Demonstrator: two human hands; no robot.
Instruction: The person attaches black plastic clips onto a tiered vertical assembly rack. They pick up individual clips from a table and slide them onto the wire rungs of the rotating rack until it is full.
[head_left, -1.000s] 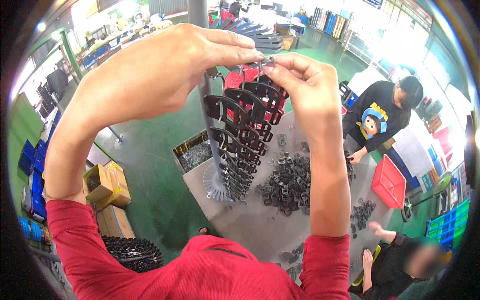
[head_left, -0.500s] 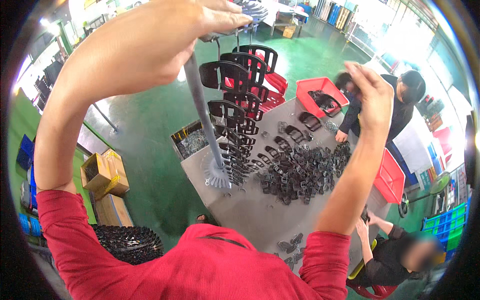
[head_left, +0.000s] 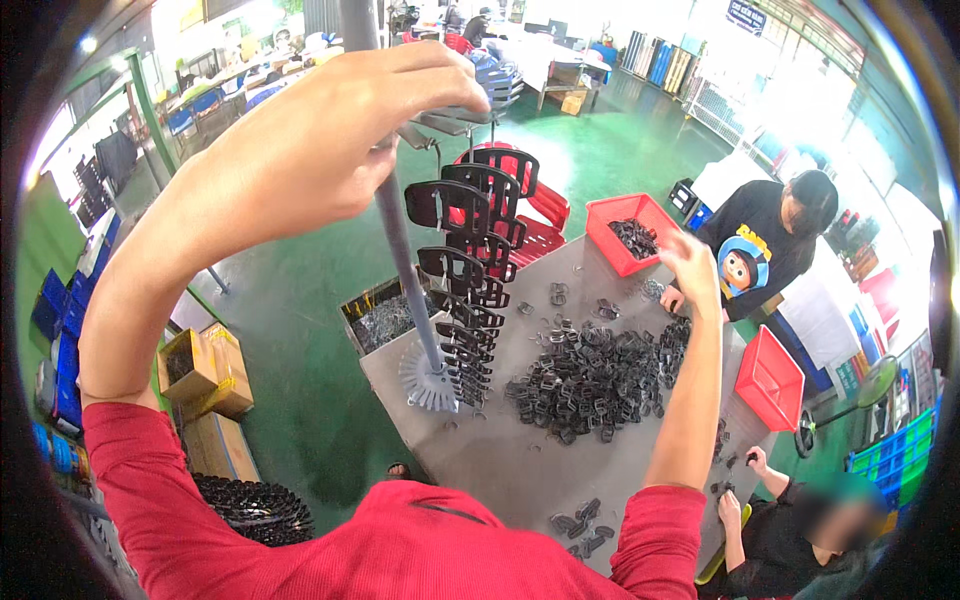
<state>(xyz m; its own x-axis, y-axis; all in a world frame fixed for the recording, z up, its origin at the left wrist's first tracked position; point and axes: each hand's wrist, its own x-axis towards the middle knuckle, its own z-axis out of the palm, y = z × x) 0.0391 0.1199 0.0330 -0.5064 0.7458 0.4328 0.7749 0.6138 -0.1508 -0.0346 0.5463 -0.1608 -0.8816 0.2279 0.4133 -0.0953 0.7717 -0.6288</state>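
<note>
A grey metal pole rack [head_left: 404, 250] rises from a ribbed round base, with hooked arms near its upper part. My left hand [head_left: 400, 105] is closed at these arms, fingers curled over the metal beside the pole. Below it hang columns of black plastic buckles [head_left: 450, 208], which look smaller toward the base. My right hand [head_left: 693, 268] is raised over the table's right side. Its fingers look apart though slightly blurred, and nothing shows in them. Under it on the grey table [head_left: 470, 490] lies a heap of loose black buckles [head_left: 590, 385].
Two red bins [head_left: 598, 232] [head_left: 742, 392] stand along the table's right side. A co-worker in a black printed top [head_left: 775, 215] stands beyond; another [head_left: 790, 535] handles pieces at lower right. Left are a box of parts [head_left: 385, 318], cartons [head_left: 233, 370] and a dark coiled stack [head_left: 250, 510].
A string of black buckles that reached up to my right hand no longer shows there. That hand has come down and left. My left hand stays at the rack's top; the view has tilted up.
</note>
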